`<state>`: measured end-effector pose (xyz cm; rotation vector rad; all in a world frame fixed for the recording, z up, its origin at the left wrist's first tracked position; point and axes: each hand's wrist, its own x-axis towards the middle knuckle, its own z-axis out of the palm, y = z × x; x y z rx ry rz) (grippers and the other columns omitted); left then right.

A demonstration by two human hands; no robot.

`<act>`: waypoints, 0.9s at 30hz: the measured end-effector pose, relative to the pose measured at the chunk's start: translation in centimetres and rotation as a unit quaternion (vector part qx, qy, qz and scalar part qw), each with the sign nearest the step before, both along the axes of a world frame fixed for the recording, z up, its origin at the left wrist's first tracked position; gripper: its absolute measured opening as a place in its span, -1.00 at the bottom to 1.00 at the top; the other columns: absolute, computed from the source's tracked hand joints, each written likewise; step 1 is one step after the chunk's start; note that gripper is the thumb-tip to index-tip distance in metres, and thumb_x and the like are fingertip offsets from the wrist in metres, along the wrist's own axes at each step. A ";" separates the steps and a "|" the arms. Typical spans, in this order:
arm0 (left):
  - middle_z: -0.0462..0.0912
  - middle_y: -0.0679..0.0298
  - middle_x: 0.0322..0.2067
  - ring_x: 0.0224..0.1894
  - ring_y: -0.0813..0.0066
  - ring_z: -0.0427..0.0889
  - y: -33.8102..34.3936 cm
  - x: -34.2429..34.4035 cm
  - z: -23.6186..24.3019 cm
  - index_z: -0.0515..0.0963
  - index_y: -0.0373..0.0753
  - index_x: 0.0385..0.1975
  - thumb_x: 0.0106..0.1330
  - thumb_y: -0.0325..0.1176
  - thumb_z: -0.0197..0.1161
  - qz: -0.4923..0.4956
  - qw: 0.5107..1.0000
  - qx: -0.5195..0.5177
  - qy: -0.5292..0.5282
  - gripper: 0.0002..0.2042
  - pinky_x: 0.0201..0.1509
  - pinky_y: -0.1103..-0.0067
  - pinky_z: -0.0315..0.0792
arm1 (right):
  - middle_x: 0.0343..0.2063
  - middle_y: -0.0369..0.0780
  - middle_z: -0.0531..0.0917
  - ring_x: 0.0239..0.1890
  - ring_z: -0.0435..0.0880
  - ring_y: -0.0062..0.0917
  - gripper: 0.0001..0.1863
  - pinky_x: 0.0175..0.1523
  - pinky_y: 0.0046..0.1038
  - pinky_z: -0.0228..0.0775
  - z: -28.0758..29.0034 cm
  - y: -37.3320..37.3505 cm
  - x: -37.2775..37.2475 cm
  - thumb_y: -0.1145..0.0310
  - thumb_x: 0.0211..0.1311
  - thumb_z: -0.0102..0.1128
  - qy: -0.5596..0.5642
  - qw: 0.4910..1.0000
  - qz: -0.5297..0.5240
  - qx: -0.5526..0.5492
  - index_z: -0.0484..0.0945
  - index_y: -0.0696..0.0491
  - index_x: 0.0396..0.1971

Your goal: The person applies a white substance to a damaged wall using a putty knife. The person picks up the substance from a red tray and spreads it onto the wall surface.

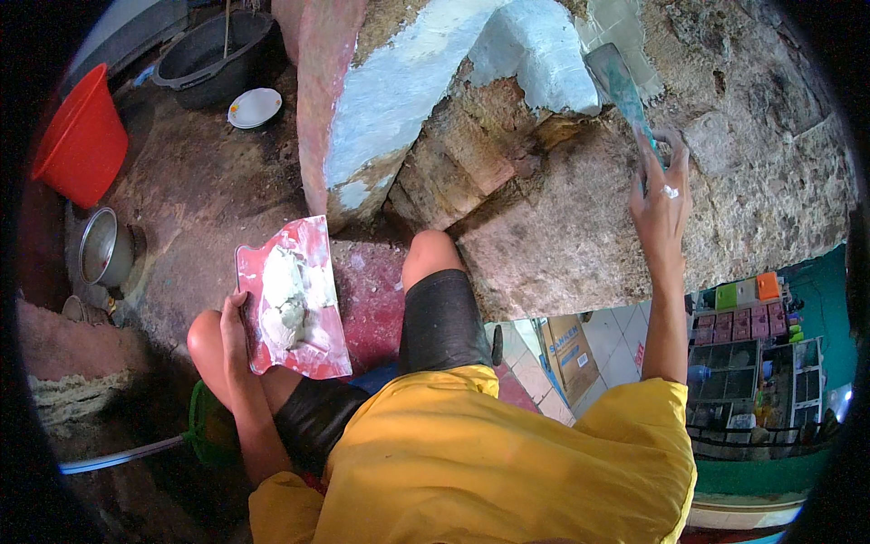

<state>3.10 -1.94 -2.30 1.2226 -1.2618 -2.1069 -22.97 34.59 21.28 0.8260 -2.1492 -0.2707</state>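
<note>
My left hand (235,328) grips the edge of a red plastic putty board (317,349), low by my left knee. A thick heap of white putty (285,308) lies on the board. My right arm reaches far forward, and my right hand (661,195) is closed round the teal handle of a putty knife (618,83). Its blade lies at a smooth grey patch (619,32) on the rough wall, just right of a white-coated section (539,54). A white smear of putty shows on that hand. Whether the blade presses on the wall, I cannot tell.
A broken hollow exposes bricks (476,150) below the coating. At the left are a red bucket (83,140), a metal pot (109,247), a black basin (217,63) and a white plate (255,108). Cardboard (571,354) and shelving (761,372) stand at the lower right.
</note>
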 end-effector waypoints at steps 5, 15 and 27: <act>0.48 0.34 -0.51 -0.48 0.52 0.42 0.1 -0.2 -0.1 0.46 -0.34 -0.41 0.17 -0.21 0.11 -0.003 1.000 0.010 0.002 -0.74 -0.30 0.56 0.32 | 0.04 -0.11 0.37 -0.07 0.51 -0.18 -0.32 -0.16 -0.30 0.47 -0.5 0.8 0.7 0.60 -0.17 0.20 0.016 1.000 -0.005 0.008 0.42 -0.10 0.10; 0.48 0.34 -0.48 -0.46 0.52 0.43 0.2 -0.1 -0.3 0.46 -0.32 -0.38 0.19 -0.23 0.09 -0.005 1.000 0.019 0.003 -0.76 -0.28 0.56 0.32 | 0.03 -0.14 0.38 -0.10 0.53 -0.22 -0.34 -0.20 -0.34 0.47 -1.7 3.2 3.1 0.61 -0.15 0.19 -0.038 0.997 -0.053 -0.046 0.45 -0.13 0.10; 0.49 0.34 -0.45 -0.44 0.51 0.44 0.2 -0.3 0.1 0.47 -0.29 -0.35 0.20 -0.24 0.07 -0.007 0.999 0.044 -0.004 -0.78 -0.25 0.57 0.33 | 0.00 -0.16 0.41 -0.12 0.53 -0.22 -0.36 -0.21 -0.33 0.47 -1.6 1.3 1.3 0.65 -0.21 0.16 -0.006 0.999 -0.019 -0.050 0.48 -0.07 0.02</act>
